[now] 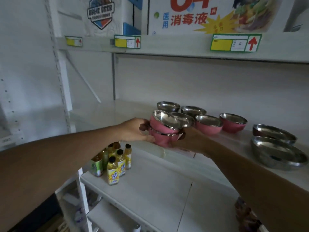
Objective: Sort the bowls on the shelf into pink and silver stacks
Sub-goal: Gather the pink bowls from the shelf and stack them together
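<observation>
Head view, shelf (107,114): white, carrying all your bowls.
Large silver bowls (277,154): two at far right, overlapping.
Pink stack (163,131): two nested, top one tilted, at the shelf's front edge between your hands.
Loose pink bowls (209,127): two, right of the stack.
Small silver bowls (168,107): three behind.
Left hand (133,130): fingers wrapped on the stack's left side.
Right hand (189,139): cupping its right side.
Bottles (113,171): shelf below.
</observation>
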The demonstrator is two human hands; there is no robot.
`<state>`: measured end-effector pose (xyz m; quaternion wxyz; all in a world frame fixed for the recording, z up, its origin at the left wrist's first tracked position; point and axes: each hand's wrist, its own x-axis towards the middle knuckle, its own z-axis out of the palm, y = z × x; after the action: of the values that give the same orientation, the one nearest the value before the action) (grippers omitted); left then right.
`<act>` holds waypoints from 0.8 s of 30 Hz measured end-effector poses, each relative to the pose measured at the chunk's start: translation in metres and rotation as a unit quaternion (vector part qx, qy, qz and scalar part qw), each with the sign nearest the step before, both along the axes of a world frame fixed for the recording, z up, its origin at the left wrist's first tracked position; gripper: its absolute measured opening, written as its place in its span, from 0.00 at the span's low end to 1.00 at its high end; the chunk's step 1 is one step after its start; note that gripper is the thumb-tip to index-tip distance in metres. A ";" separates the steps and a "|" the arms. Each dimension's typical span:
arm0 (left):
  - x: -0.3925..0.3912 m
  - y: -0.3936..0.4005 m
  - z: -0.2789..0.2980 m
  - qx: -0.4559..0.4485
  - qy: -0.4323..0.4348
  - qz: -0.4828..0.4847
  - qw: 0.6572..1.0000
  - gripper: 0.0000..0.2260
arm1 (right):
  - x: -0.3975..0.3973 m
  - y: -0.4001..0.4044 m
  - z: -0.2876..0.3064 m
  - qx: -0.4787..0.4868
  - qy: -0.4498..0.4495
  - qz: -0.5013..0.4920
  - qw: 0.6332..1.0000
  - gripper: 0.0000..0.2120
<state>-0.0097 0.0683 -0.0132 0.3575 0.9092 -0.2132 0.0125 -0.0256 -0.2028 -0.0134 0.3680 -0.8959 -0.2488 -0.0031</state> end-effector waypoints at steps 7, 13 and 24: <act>0.023 0.057 -0.003 -0.016 0.016 0.040 0.999 0.23 | 0.039 0.064 0.000 -0.004 -0.003 -0.001 1.000 0.34; 0.064 0.099 -0.008 -0.023 0.032 0.042 0.998 0.22 | 0.074 0.108 0.002 -0.028 0.031 -0.032 0.999 0.17; 0.078 0.100 -0.019 0.027 0.020 0.117 0.993 0.27 | 0.084 0.107 -0.008 -0.049 0.003 -0.134 0.990 0.11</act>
<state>0.0687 0.1682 -0.0326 0.3327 0.9374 -0.0985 0.0307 0.0584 -0.0953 -0.0218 0.3205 -0.9382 -0.1249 -0.0372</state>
